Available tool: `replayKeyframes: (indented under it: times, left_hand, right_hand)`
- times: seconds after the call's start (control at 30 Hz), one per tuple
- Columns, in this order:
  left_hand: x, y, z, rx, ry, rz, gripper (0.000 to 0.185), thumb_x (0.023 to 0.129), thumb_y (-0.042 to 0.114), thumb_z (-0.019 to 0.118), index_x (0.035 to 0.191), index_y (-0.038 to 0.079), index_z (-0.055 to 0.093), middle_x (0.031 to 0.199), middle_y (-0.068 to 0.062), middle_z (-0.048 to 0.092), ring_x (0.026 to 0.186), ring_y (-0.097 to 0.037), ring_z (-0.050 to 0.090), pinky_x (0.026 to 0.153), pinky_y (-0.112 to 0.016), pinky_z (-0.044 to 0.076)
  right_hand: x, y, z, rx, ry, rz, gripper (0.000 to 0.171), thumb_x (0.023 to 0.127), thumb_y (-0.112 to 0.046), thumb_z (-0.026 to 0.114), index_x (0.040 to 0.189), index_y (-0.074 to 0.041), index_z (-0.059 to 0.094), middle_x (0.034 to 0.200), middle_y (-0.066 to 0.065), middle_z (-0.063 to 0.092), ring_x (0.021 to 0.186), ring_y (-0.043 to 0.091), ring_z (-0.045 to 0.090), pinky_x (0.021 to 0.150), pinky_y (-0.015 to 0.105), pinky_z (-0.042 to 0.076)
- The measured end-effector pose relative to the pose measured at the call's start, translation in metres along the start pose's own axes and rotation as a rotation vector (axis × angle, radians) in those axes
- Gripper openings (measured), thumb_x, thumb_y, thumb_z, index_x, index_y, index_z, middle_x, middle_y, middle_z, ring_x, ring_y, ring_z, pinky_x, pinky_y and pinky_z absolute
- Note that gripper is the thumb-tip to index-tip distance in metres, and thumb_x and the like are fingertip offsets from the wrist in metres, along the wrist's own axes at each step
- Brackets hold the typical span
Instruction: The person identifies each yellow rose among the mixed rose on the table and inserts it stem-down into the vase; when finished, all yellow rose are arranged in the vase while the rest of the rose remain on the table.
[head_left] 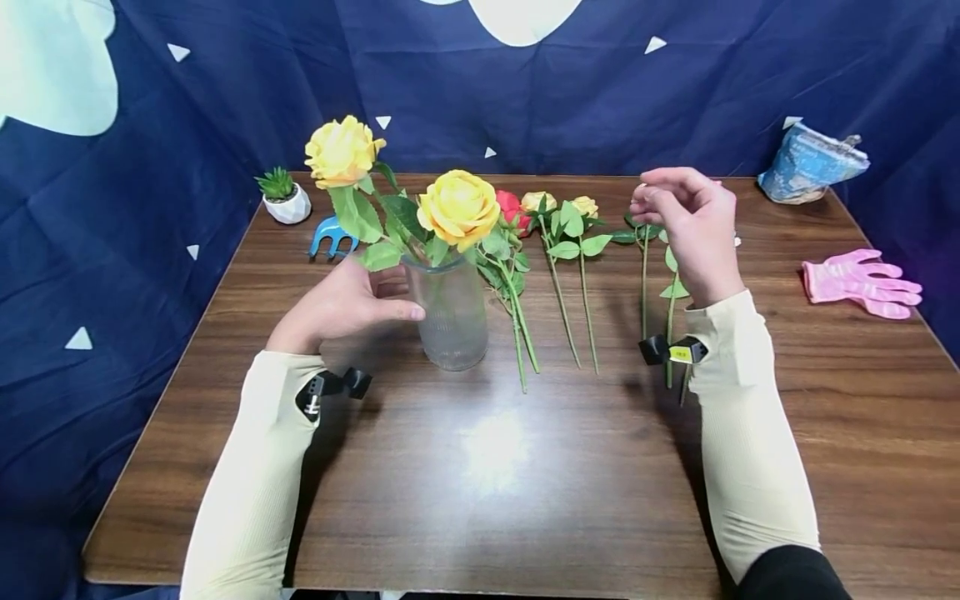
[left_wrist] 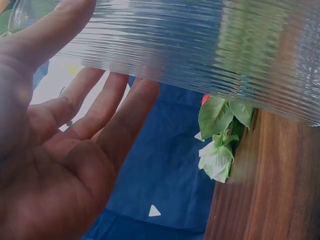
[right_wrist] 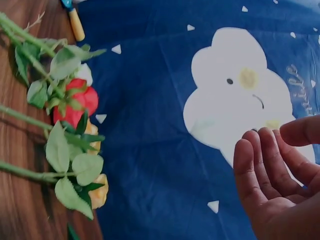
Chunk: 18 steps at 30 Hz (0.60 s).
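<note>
A clear ribbed glass vase [head_left: 452, 321] stands upright on the table with two yellow roses, one rose [head_left: 460, 208] low over the rim and another rose [head_left: 343, 152] leaning out to the left. My left hand [head_left: 348, 304] holds the vase near its top, thumb in front and fingers at the far side. In the left wrist view the fingertips [left_wrist: 147, 86] meet the ribbed glass [left_wrist: 175, 45]. Raised above some leafy stems [head_left: 670, 333] at the right, my right hand [head_left: 693, 225] has loosely bent fingers and nothing between them. The flower heads there are hidden behind it.
Right of the vase lie a red rose [head_left: 510, 208] and two small yellow roses, one of them a bloom [head_left: 585, 207]. A potted succulent [head_left: 287, 200] and blue rake head [head_left: 332, 236] are at back left. A blue bag [head_left: 812, 164] and pink glove [head_left: 862, 283] lie right.
</note>
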<state>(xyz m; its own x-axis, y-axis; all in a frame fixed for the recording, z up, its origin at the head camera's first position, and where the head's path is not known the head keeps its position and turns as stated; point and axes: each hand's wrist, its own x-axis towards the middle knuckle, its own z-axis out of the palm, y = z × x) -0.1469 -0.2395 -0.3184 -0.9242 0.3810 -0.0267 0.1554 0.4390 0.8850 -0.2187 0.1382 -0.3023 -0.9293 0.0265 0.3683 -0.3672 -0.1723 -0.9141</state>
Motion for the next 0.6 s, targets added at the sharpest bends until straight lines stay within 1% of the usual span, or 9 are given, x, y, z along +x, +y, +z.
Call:
replayKeyframes:
  times: [0.07,0.13,0.23,0.3,0.33,0.4,0.47,0.53,0.6]
  left_hand:
    - [0.0,0.001,0.0,-0.003,-0.001,0.015,0.081,0.087,0.0,0.08,0.155,0.002,0.038,0.157,-0.013,0.047,0.144,-0.032,0.046,0.12,-0.048,0.039]
    - [-0.001,0.0,0.0,-0.013,-0.003,0.024,0.08,0.087,-0.001,0.08,0.155,0.002,0.038,0.156,-0.013,0.047,0.144,-0.032,0.046,0.12,-0.048,0.04]
    - [-0.004,-0.002,0.001,-0.001,0.005,0.037,0.08,0.087,-0.001,0.08,0.155,0.002,0.038,0.155,-0.012,0.048,0.142,-0.032,0.048,0.118,-0.048,0.042]
    - [-0.005,-0.004,0.002,0.009,0.01,0.048,0.08,0.086,-0.003,0.081,0.154,0.001,0.04,0.154,-0.013,0.05,0.14,-0.031,0.05,0.117,-0.047,0.043]
    - [-0.005,-0.005,0.003,0.015,0.012,0.053,0.079,0.086,-0.003,0.081,0.153,0.001,0.04,0.153,-0.013,0.051,0.139,-0.031,0.051,0.116,-0.047,0.044]
    - [-0.006,-0.006,0.004,0.024,0.017,0.058,0.078,0.085,-0.002,0.082,0.152,0.0,0.042,0.151,-0.013,0.052,0.137,-0.03,0.053,0.115,-0.045,0.046]
    - [-0.005,-0.006,0.004,0.027,0.02,0.062,0.077,0.085,-0.002,0.082,0.151,0.0,0.043,0.15,-0.013,0.053,0.136,-0.029,0.054,0.114,-0.043,0.047]
    - [-0.004,-0.004,0.004,0.041,0.026,0.059,0.076,0.084,0.0,0.083,0.15,0.0,0.044,0.149,-0.013,0.054,0.135,-0.028,0.055,0.114,-0.043,0.047]
    - [-0.003,-0.002,0.003,0.057,0.032,0.056,0.075,0.084,0.001,0.083,0.149,0.001,0.045,0.148,-0.011,0.055,0.135,-0.027,0.055,0.114,-0.043,0.047]
  right_hand:
    - [0.001,0.003,-0.004,-0.013,-0.015,0.021,0.028,0.096,0.012,0.057,0.091,-0.009,0.075,0.078,0.003,0.074,0.066,0.011,0.07,0.066,0.021,0.062]
    - [0.001,0.008,-0.007,-0.045,-0.05,0.047,0.029,0.097,0.011,0.056,0.092,-0.011,0.074,0.079,0.001,0.074,0.066,0.01,0.071,0.066,0.02,0.062]
    - [0.003,0.017,-0.009,-0.119,-0.124,0.112,0.027,0.099,0.008,0.056,0.095,-0.012,0.073,0.08,-0.001,0.074,0.07,0.01,0.071,0.068,0.019,0.061]
    - [0.004,0.022,-0.011,-0.208,-0.173,0.158,0.021,0.101,0.004,0.056,0.1,-0.011,0.071,0.081,-0.006,0.073,0.072,0.007,0.071,0.07,0.018,0.061]
    - [0.004,0.024,-0.012,-0.258,-0.194,0.183,0.018,0.102,0.001,0.056,0.103,-0.009,0.07,0.082,-0.008,0.073,0.073,0.006,0.071,0.07,0.017,0.061]
    - [0.005,0.028,-0.014,-0.343,-0.225,0.222,0.015,0.103,-0.003,0.055,0.112,-0.001,0.067,0.082,-0.012,0.071,0.074,0.003,0.071,0.071,0.016,0.06]
    - [0.005,0.031,-0.017,-0.409,-0.245,0.258,0.023,0.105,-0.007,0.053,0.121,0.006,0.063,0.083,-0.015,0.07,0.075,0.001,0.071,0.071,0.016,0.06]
    - [0.006,0.035,-0.019,-0.419,-0.257,0.302,0.03,0.105,-0.008,0.052,0.127,0.011,0.059,0.083,-0.015,0.07,0.075,0.002,0.071,0.07,0.018,0.061]
    - [0.007,0.039,-0.02,-0.409,-0.264,0.351,0.032,0.105,-0.008,0.051,0.128,0.013,0.056,0.083,-0.012,0.069,0.074,0.003,0.071,0.07,0.02,0.062]
